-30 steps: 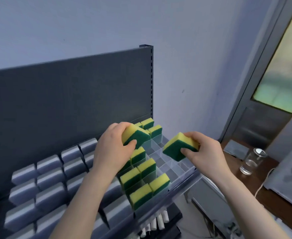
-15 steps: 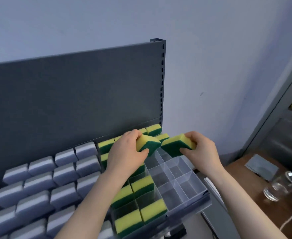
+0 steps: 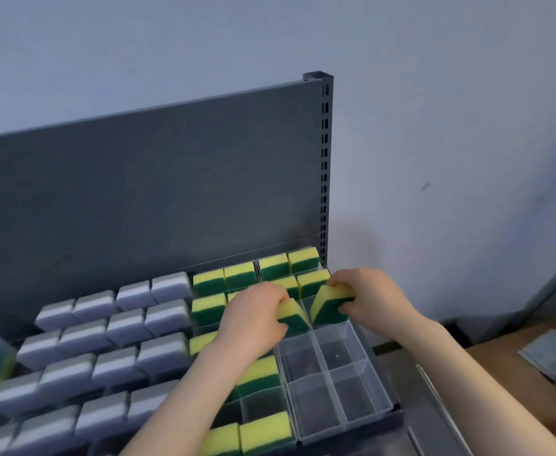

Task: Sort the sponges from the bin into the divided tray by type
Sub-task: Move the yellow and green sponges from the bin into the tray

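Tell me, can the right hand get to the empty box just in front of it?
Probably yes. The right hand hovers right next to the empty box, and nothing lies between them. It is holding a sponge, though.

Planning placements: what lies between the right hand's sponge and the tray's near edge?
Head view: only empty clear compartments between the sponge and the tray's near edge.

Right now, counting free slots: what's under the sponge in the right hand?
A clear tray compartment, empty where visible; the sponge and right hand cover the rest.
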Demonstrator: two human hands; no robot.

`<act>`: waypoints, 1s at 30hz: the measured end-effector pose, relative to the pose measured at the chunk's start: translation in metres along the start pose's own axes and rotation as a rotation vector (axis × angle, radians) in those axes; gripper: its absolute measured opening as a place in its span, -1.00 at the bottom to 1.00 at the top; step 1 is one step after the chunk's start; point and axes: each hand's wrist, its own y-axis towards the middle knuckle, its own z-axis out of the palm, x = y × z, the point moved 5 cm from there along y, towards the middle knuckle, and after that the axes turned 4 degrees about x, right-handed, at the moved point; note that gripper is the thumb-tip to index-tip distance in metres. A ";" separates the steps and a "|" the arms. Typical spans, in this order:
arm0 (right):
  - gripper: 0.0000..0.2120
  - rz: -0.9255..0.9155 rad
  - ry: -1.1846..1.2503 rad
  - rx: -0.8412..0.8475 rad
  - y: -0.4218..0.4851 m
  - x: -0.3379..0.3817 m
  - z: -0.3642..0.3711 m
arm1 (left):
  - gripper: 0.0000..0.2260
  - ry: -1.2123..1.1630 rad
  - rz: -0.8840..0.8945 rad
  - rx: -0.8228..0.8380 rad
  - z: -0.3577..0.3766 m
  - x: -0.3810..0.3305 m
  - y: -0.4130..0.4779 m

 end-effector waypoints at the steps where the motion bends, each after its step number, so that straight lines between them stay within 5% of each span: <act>1: -0.56 -0.029 -0.037 0.032 0.003 0.002 -0.001 | -0.63 0.010 -0.002 0.015 0.001 0.000 0.001; 14: -0.65 -0.161 -0.212 0.220 0.025 0.008 0.022 | -0.63 0.252 0.003 0.242 0.025 -0.012 0.028; 21: -0.69 -0.157 -0.223 0.183 0.021 0.008 0.043 | -0.87 0.308 0.026 0.187 0.041 -0.018 0.028; 30: -0.65 -0.203 -0.110 0.113 0.011 -0.004 0.047 | -0.89 0.249 0.012 0.149 0.043 -0.013 0.022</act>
